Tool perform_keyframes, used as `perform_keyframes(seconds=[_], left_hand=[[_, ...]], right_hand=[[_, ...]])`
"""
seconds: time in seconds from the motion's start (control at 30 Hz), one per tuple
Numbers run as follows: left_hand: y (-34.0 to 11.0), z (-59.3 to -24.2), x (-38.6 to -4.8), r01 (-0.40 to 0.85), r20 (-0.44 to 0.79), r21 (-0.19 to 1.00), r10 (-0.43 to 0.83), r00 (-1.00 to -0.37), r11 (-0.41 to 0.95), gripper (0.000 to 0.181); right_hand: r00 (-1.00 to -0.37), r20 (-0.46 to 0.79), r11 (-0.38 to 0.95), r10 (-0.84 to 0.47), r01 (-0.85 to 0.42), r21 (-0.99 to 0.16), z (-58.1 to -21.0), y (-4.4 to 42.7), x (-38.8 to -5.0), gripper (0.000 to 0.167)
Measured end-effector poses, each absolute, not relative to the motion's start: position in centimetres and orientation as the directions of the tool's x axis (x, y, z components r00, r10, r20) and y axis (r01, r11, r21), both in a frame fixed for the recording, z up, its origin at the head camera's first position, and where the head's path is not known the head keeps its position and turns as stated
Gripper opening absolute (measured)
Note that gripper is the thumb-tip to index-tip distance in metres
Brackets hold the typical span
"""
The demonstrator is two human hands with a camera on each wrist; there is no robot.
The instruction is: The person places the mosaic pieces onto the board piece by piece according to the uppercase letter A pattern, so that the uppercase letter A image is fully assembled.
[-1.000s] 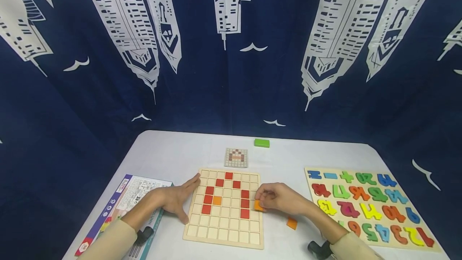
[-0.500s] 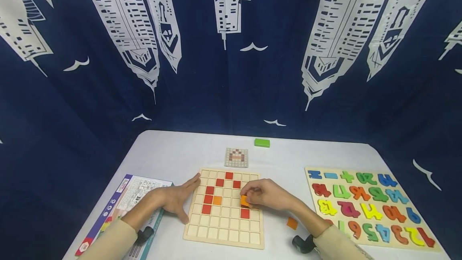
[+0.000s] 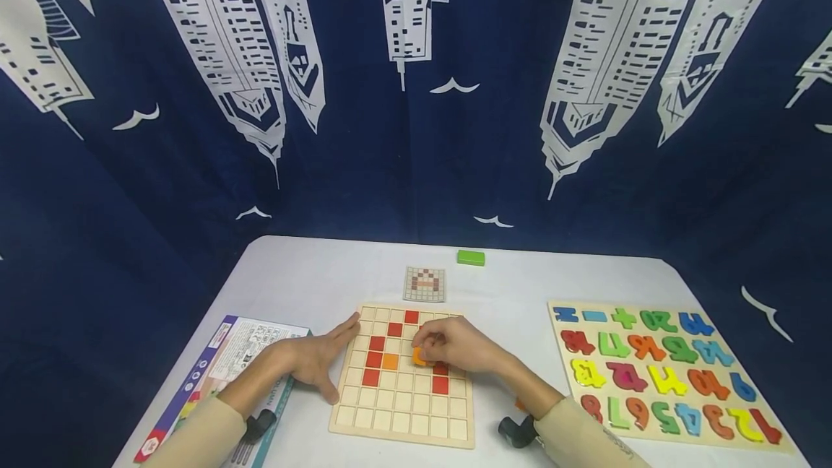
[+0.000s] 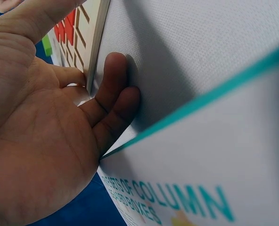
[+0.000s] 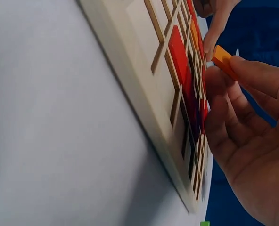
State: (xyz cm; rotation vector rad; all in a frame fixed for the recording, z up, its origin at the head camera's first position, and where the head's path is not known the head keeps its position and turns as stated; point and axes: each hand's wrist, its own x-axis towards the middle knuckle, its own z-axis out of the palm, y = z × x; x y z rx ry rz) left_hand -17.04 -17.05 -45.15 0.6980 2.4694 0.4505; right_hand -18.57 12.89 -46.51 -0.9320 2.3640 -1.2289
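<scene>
A wooden grid board [image 3: 403, 438] lies on the white table, with several red tiles [image 3: 371, 378] and one orange tile [image 3: 390, 361] set in its cells. My left hand [image 3: 315, 363] is spread along the board's left side, thumb and a fingertip touching its edge. Over the right half of the grid, my right hand [image 3: 464, 345] pinches another orange tile [image 5: 223, 61] between thumb and fingers. In the right wrist view this tile is tilted and held above the cells. The right hand hides some red tiles from the head view.
A small pattern card [image 3: 425, 284] and a green block [image 3: 471, 258] lie behind the board. To the right is a number puzzle board [image 3: 652, 433]; at left, a printed box [image 3: 240, 341]. One loose orange tile [image 3: 520, 404] is partly hidden by the right forearm.
My right hand has carried the pinched orange tile leftward, from the board's right edge to over the grid's inner cells. The left hand has stayed in place.
</scene>
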Motion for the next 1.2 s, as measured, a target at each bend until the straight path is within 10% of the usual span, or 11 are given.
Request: perform_keyframes(seconds=[1.2], left_hand=[[-17.1, -45.1, -17.0, 0.382, -0.389, 0.457, 0.567, -0.726, 0.803, 0.125]], right_hand=[[-0.740, 0.007, 0.584, -0.672, -0.536, -0.610, -47.3, 10.1, -18.9, 0.005]])
